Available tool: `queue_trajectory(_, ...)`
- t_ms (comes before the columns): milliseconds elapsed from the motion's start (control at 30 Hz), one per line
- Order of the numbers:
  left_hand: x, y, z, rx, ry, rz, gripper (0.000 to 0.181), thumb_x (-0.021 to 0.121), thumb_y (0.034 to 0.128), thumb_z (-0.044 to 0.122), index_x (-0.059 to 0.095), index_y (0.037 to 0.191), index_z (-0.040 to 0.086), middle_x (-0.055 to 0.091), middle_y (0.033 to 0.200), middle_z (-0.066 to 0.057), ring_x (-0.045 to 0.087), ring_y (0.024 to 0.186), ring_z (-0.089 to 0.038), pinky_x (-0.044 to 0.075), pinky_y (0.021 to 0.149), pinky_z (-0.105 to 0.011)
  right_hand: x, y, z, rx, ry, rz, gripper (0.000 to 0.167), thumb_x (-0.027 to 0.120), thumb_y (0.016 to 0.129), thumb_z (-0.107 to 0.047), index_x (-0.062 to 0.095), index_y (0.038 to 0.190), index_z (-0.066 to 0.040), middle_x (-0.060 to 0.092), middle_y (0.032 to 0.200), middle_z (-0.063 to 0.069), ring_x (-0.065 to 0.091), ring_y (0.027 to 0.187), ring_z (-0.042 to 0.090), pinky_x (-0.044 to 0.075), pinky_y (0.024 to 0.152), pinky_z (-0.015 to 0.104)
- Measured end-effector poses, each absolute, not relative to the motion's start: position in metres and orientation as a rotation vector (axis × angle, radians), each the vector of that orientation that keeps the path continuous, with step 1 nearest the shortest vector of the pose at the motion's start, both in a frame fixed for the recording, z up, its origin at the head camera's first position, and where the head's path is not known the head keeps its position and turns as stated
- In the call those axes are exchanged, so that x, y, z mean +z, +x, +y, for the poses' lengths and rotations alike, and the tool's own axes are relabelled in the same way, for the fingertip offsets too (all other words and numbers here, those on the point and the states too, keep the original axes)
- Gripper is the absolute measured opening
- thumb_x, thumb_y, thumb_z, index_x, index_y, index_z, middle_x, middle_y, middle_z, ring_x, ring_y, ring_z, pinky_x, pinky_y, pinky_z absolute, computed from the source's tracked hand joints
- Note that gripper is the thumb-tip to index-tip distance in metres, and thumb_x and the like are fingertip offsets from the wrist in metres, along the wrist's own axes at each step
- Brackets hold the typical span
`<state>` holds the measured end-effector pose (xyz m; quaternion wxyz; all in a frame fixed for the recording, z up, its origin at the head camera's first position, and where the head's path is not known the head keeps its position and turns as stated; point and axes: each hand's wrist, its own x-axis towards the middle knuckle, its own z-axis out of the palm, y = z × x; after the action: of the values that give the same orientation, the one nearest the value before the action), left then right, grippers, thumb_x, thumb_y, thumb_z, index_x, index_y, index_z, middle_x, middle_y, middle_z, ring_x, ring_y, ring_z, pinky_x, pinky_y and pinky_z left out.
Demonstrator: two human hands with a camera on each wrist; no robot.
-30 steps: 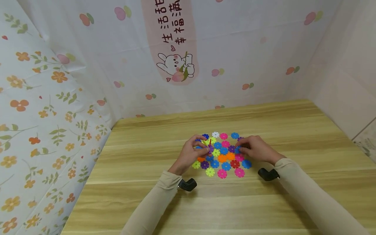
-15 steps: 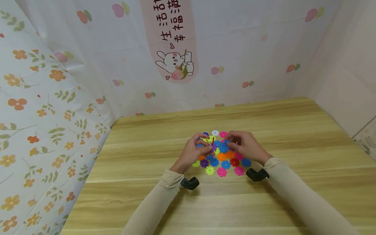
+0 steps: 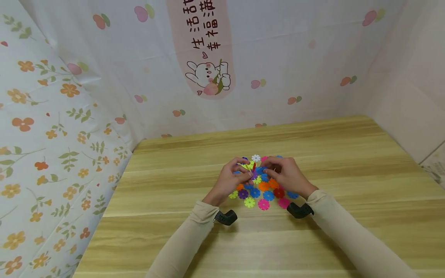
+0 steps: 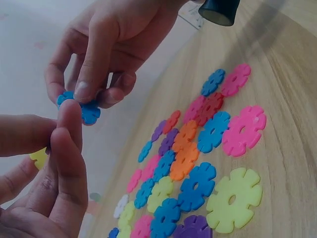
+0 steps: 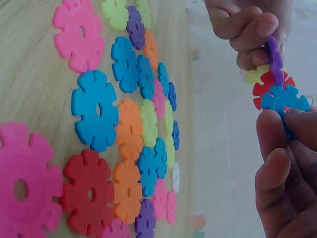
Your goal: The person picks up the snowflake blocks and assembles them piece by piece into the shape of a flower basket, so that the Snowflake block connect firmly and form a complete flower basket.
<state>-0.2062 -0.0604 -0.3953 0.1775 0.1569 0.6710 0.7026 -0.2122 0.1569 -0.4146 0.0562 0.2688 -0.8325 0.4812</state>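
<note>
My left hand (image 3: pixel 226 181) pinches a purple flower-shaped plastic disc (image 5: pixel 274 59) above the spread. A red disc (image 5: pixel 262 91) and a yellow one (image 5: pixel 253 76) show right beside it, seemingly joined to it. Between the thumb and fingers of my right hand (image 3: pixel 287 177) is a blue notched disc (image 5: pixel 285 96). Its edge meets or nearly meets the purple and red discs; whether their slots interlock I cannot tell. In the left wrist view, the left fingers (image 4: pixel 67 148) hide most of the joined discs, and the blue disc (image 4: pixel 90 113) shows just past them.
Below both hands, many loose discs lie flat on the wooden table (image 3: pixel 167 231), among them a pink disc (image 5: pixel 79 34), an orange disc (image 5: pixel 130 130) and a white disc (image 3: pixel 255 158). A patterned cloth (image 3: pixel 278 50) hangs behind the table. Each wrist bears a black camera mount (image 3: pixel 226 217).
My right hand has lifted the blue disc from the spread's right side and brought it left, up against the discs in my left hand. The left hand has barely shifted.
</note>
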Motion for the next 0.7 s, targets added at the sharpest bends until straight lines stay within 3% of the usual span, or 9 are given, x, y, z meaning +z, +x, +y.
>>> queue_trajectory(267, -0.415, -0.216, -0.06, 2.01, 0.471, 1.908, 0.033, 0.06, 0.0901, 0.005, 0.05, 0.122, 0.005, 0.058, 0.091, -0.019, 0.059, 0.082, -0.047, 0.046, 0.082, -0.056, -0.41, -0.21, 0.155, 1.399, 0.851, -2.513, 0.016, 0.063, 0.086, 0.002, 0.069, 0.098, -0.007, 0.067, 0.088, 0.001, 0.064, 0.069, 0.018, 0.054, 0.061, 0.025)
queue_trajectory(500, -0.415, -0.215, -0.057, 2.001, 0.495, 1.916, 0.025, 0.061, 0.089, 0.003, 0.057, 0.114, 0.005, 0.059, 0.086, -0.019, 0.057, 0.082, -0.054, 0.045, 0.079, -0.06, -0.41, -0.21, 0.155, 1.326, 0.87, -2.483, 0.016, 0.065, 0.084, 0.003, 0.07, 0.096, -0.006, 0.068, 0.088, 0.002, 0.064, 0.07, 0.011, 0.054, 0.062, 0.026)
queue_trajectory(700, -0.414, -0.216, -0.055, 1.96, 0.517, 1.979, 0.024, 0.06, 0.0899, 0.004, 0.059, 0.114, 0.004, 0.058, 0.084, -0.016, 0.06, 0.078, -0.049, 0.045, 0.076, -0.061, -0.41, -0.21, 0.154, 1.33, 0.911, -2.442, 0.018, 0.064, 0.084, 0.006, 0.07, 0.098, -0.003, 0.069, 0.089, 0.004, 0.066, 0.071, 0.016, 0.054, 0.063, 0.026)
